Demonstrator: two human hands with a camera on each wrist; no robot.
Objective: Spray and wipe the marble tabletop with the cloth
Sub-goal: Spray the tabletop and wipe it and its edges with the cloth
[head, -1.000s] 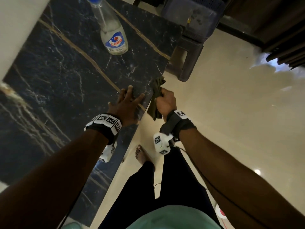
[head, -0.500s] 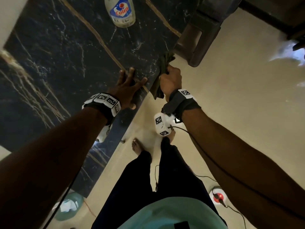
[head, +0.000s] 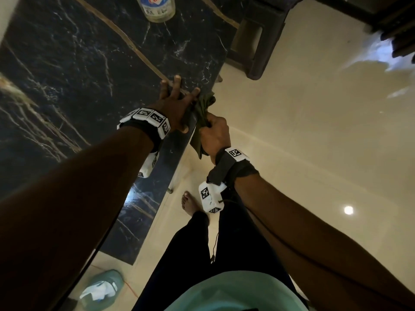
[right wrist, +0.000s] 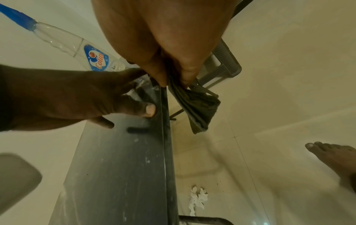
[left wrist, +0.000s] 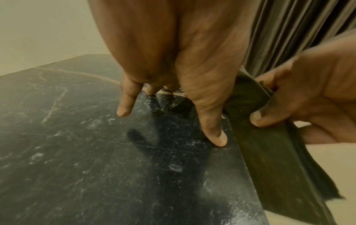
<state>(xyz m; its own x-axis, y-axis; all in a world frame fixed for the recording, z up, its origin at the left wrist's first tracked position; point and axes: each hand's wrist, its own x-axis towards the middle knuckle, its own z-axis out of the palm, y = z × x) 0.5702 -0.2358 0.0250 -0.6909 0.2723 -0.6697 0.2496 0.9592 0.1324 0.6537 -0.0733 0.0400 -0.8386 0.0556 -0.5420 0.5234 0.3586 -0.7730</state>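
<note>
The black marble tabletop [head: 78, 70] with gold veins fills the left of the head view. My left hand [head: 176, 98] rests flat on it near the right edge, fingers spread and straight [left wrist: 213, 134]. My right hand [head: 214, 133] grips a dark olive cloth [head: 203, 104] against the side edge of the slab; the cloth [left wrist: 269, 152] hangs down beside the edge [right wrist: 196, 106]. The Colin spray bottle [head: 158, 7] stands at the far end of the tabletop [right wrist: 96, 59].
A dark plastic stool [head: 258, 41] stands on the cream floor just past the table's far corner. My bare foot [head: 190, 203] is beside the table edge. A teal object [head: 102, 290] lies on the floor at the near corner.
My right hand with the cloth has slid along the table's side edge toward me, ending just beside my left hand. The head view has dropped, so the bottle sits higher in frame.
</note>
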